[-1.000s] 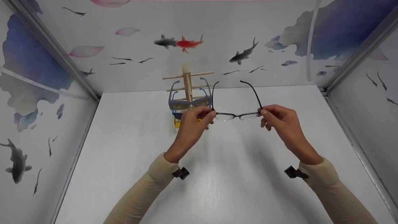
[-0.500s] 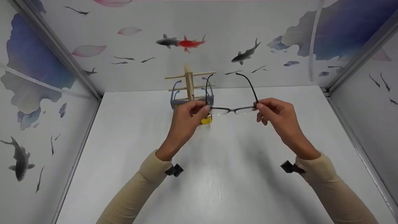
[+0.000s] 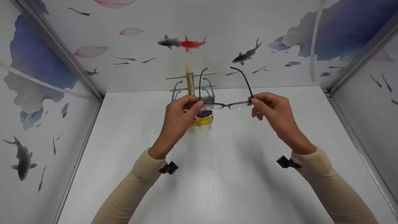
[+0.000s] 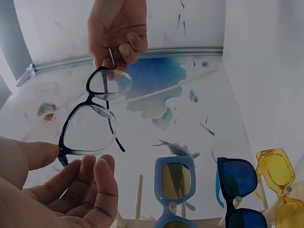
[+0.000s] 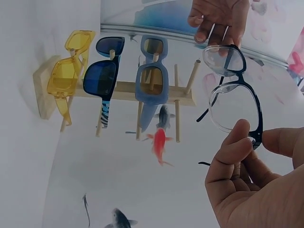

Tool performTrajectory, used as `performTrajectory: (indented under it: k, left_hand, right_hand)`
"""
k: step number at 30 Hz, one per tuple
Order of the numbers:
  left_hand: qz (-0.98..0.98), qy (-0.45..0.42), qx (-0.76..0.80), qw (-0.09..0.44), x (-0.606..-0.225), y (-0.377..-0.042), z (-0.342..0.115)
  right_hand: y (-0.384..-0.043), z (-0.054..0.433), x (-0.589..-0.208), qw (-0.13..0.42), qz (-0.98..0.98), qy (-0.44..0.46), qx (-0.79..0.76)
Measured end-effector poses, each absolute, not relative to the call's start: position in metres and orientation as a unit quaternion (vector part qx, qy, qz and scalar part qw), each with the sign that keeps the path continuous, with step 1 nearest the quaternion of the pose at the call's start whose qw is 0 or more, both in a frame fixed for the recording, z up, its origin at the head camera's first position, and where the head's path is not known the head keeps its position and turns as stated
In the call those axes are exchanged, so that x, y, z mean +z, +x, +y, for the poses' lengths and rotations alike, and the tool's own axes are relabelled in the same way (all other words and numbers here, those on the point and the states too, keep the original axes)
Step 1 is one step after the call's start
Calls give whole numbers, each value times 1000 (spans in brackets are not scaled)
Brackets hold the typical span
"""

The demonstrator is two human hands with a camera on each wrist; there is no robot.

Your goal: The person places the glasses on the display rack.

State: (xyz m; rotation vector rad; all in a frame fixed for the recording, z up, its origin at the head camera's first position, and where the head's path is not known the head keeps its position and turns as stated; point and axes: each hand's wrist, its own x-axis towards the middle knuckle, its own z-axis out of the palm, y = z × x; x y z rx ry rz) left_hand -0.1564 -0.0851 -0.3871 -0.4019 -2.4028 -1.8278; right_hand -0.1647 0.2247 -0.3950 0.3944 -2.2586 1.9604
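A pair of eyeglasses (image 3: 226, 105) with a black upper rim and clear lenses is held up by both hands, its arms unfolded and pointing toward the back wall. My left hand (image 3: 180, 119) pinches the left hinge corner between thumb and fingers. At the opposite corner my right hand (image 3: 275, 113) has the same kind of pinch. Behind the left hand stands a wooden eyewear rack (image 5: 128, 89). It carries yellow glasses (image 5: 65, 76) at the bottom, dark blue sunglasses (image 5: 101, 76) above them and grey-blue sunglasses (image 5: 152, 80) higher up. The left hand partly hides these in the head view.
The rack's upper pegs (image 3: 206, 73) stick out on both sides above the grey-blue pair. A white tabletop (image 3: 214, 174) lies under the arms. White panels with painted fish, such as a red fish (image 3: 191, 44), enclose the back and sides.
Both hands have carried the eyeglasses toward the rack, up and to the left in the head view. The eyeglasses' left arm now overlaps the rack. Both grips stay the same.
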Motion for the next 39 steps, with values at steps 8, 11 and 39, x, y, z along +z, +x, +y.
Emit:
performTrajectory:
  k: [8, 11, 39]
  left_hand:
    - [-791, -130, -595, 62, -381, -158, -91]
    - [-792, -124, -593, 66, -378, -158, -93]
    - [-803, -100, -583, 72, -374, -169, -138]
  right_hand:
    - [-171, 217, -390, 63, -745, 134, 650]
    - [-173, 214, -388, 64, -744, 138, 651]
    - [-200, 171, -382, 31, -764, 168, 622]
